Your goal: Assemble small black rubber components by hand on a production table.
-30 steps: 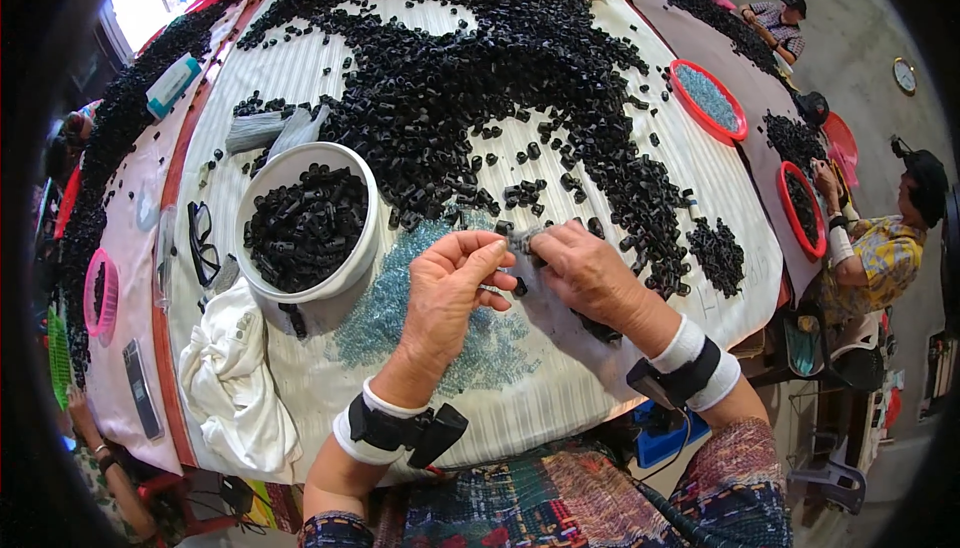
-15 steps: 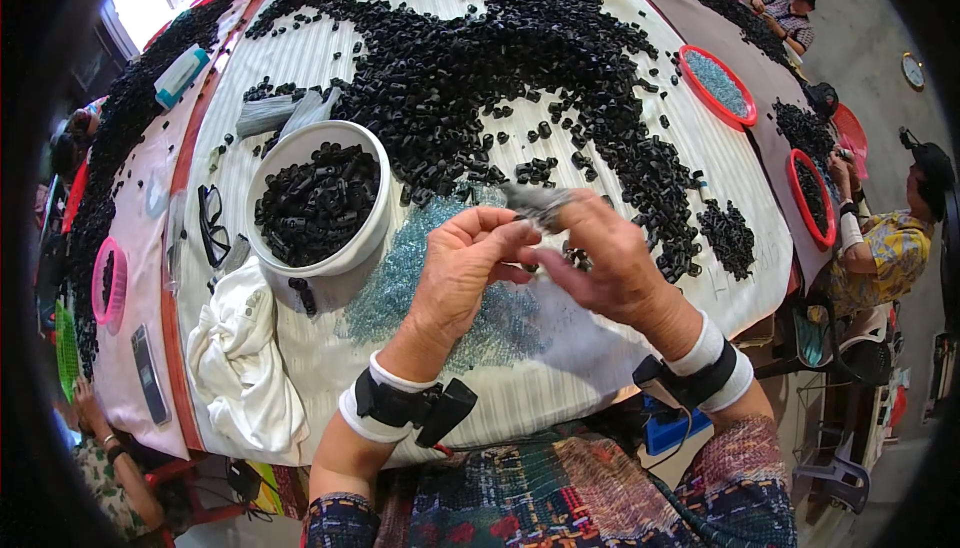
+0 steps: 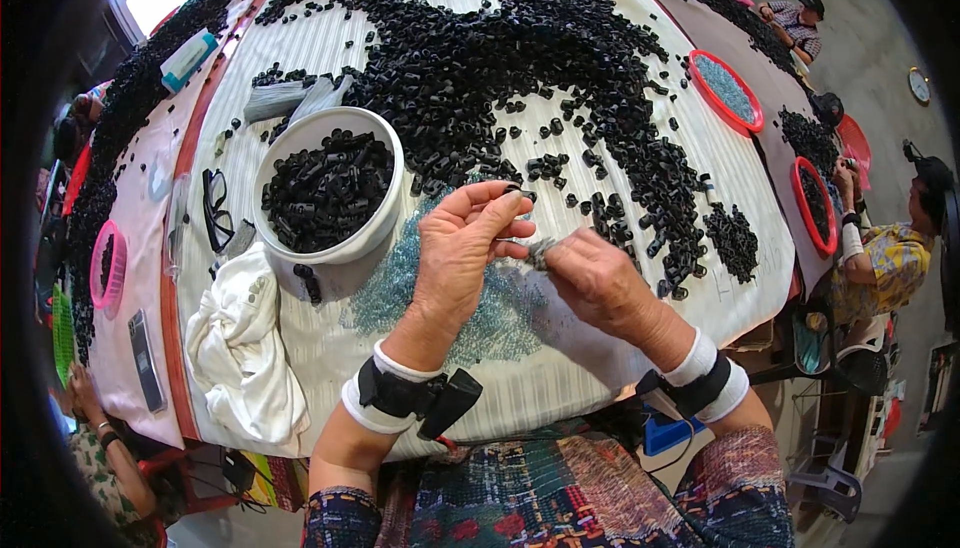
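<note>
Pinching a small blk piece (image 3: 515, 191) btwn thumb + fingertips of L hand (image 3: 462, 248); clenching R hand (image 3: 600, 280) round a grey bundle (image 3: 538, 253), w/ one end poking out twd L hand. Can't tell if touching L hand or just beside. Can't make out exact shape of the piece either, mostly hidden by fingertips. Looks part done at best: got a white bowl (image 3: 398, 168) L of the grip, well filled w/ blk pcs (image 3: 325, 193), but prob. lots left to handle, going by the big loose heap (image 3: 450, 73) beyond the grip, spread far out + round to the R. Also see a smaller pile (image 3: 732, 243) well R of the grip. Got bluish beads (image 3: 380, 303) loose beside + under L hand, plus spare grey bundles (image 3: 272, 101) past the bowl, apparently unused. Can't tell finished pcs from untouched ones in there.
</note>
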A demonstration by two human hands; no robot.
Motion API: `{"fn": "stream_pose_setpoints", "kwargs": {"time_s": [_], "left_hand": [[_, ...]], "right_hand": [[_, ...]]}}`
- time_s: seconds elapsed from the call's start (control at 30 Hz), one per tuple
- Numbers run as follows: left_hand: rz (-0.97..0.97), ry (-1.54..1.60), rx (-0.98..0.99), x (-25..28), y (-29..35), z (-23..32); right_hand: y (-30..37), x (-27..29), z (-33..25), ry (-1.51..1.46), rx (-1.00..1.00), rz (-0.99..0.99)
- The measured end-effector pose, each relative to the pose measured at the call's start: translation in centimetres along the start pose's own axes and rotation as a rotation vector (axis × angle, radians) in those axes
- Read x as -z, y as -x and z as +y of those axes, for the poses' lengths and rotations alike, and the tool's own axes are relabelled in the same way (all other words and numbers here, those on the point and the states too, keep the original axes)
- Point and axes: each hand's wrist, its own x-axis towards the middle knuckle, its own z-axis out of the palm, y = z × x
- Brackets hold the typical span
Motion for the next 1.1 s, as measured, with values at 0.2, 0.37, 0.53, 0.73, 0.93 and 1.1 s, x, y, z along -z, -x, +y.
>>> {"fn": "stream_pose_setpoints", "kwargs": {"time_s": [0.2, 0.37, 0.53, 0.73, 0.93, 1.1], "left_hand": [[0.002, -0.015, 0.006, -0.3, 0.0, 0.0], [-0.024, -0.073, 0.038, -0.4, 0.3, -0.3], [-0.092, -0.168, 0.037, -0.4, 0.6, -0.7], [-0.082, -0.166, 0.047, -0.7, 0.3, -0.3], [-0.108, -0.176, 0.036, -0.4, 0.5, -0.9], [-0.132, -0.187, 0.031, -0.6, 0.6, -0.5]], "right_hand": [[0.9, -2.0, -0.3, -0.038, -0.056, -0.034], [1.6, -2.3, -0.2, 0.104, -0.099, -0.018], [1.7, -1.7, 0.1, -0.07, -0.177, 0.159], [2.1, -2.1, 0.3, 0.085, -0.154, 0.101], [2.5, -1.6, -0.3, 0.439, -0.09, -0.013], [2.7, -1.0, -1.0, 0.433, -0.083, -0.092]]}}
